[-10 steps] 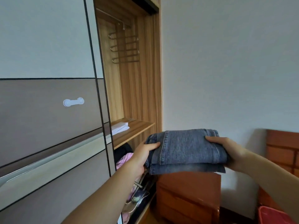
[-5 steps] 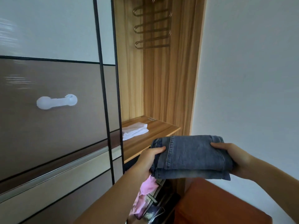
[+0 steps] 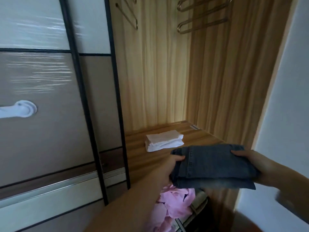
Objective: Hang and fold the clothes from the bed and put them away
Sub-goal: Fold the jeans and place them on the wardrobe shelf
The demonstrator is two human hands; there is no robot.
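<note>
I hold a folded pair of blue jeans (image 3: pixel 215 164) flat between both hands, just in front of the open wardrobe. My left hand (image 3: pixel 168 168) grips its left edge, thumb on top. My right hand (image 3: pixel 260 166) grips the right edge the same way. The jeans hover over the front right part of the wooden shelf (image 3: pixel 140 158). A folded white garment (image 3: pixel 163 142) lies on that shelf, behind and to the left of the jeans.
Metal hangers (image 3: pixel 200 19) hang high in the wardrobe. The sliding door (image 3: pixel 50 114) with a white handle (image 3: pixel 18 109) stands at the left. Pink fabric (image 3: pixel 172 208) sits below the shelf. A white wall (image 3: pixel 287 106) borders the right side.
I have come closer to the wardrobe and the jeans now reach over the shelf's front edge. Both hands keep the same grip.
</note>
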